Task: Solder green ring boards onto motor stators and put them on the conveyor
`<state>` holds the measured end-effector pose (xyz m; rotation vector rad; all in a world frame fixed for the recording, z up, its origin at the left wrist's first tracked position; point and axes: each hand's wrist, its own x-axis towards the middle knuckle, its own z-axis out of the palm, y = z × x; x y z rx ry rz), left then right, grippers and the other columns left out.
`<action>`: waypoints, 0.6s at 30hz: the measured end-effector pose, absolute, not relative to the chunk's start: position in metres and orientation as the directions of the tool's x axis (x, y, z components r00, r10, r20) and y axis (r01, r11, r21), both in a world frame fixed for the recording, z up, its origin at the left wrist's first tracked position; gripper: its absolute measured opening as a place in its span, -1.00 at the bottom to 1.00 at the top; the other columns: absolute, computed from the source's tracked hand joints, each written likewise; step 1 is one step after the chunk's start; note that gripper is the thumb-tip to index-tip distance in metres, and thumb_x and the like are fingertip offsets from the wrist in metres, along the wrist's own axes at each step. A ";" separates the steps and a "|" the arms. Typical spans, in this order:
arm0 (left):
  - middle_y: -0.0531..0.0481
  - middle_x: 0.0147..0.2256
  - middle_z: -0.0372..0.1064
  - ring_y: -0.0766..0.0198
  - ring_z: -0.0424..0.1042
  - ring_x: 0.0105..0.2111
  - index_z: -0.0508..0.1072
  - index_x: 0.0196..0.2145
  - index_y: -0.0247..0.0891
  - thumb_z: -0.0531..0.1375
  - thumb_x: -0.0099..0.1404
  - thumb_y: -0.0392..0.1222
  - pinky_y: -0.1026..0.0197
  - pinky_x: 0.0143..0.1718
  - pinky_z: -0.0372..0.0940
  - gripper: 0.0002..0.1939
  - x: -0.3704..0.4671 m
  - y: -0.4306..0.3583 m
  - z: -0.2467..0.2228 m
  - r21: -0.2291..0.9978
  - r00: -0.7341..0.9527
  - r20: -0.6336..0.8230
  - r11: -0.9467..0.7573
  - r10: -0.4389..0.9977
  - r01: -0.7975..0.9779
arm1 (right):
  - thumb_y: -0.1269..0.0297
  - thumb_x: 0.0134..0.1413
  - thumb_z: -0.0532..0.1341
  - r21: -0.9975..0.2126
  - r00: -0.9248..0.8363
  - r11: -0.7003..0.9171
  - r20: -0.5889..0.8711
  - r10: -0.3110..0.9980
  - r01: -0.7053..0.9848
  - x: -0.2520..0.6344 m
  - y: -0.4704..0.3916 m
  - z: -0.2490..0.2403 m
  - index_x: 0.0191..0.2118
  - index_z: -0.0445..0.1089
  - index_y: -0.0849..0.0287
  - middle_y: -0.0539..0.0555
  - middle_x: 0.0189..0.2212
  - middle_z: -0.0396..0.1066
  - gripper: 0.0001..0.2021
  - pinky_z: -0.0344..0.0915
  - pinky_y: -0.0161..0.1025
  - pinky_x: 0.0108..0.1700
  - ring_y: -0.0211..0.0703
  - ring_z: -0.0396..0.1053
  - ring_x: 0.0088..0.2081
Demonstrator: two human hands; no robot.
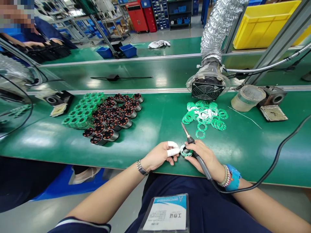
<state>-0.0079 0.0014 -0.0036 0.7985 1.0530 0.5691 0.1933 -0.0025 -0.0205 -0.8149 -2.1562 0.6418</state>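
My left hand point(161, 155), with white covers on two fingertips, is closed at the left edge of a round part with a green ring-shaped circuit board point(186, 150) on top. What lies under the ring is mostly hidden. My right hand point(206, 158) grips a soldering iron point(199, 160), its tip pointing up and away to the left. The fingertips of this hand also touch the right side of the ring board. Beyond them lies a loose pile of green ring boards point(205, 115). Left of my hands stand several motor stators with copper windings point(114, 118).
Stacked green boards point(84, 111) lie left of the stators. A fume extractor fan point(208, 90) hangs behind the pile. At right are a translucent tub point(247, 98), a soldering stand with sponge point(273, 111), a thin wire point(245, 117) and the iron's black cable point(277, 155). A co-worker's arm point(52, 32) shows far left.
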 end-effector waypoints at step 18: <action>0.03 -0.41 0.29 0.37 0.39 -0.48 0.34 -0.24 -0.32 0.25 0.09 -0.04 0.32 -0.54 0.35 -0.64 -0.003 0.006 -0.003 0.892 0.399 -0.407 0.451 0.822 -0.017 | 0.37 0.05 0.21 -0.777 -0.527 0.543 0.331 0.783 0.319 0.200 0.002 -0.012 -0.01 0.21 0.10 0.13 -0.10 0.37 -0.65 0.35 -0.17 -0.08 -0.12 0.38 -0.10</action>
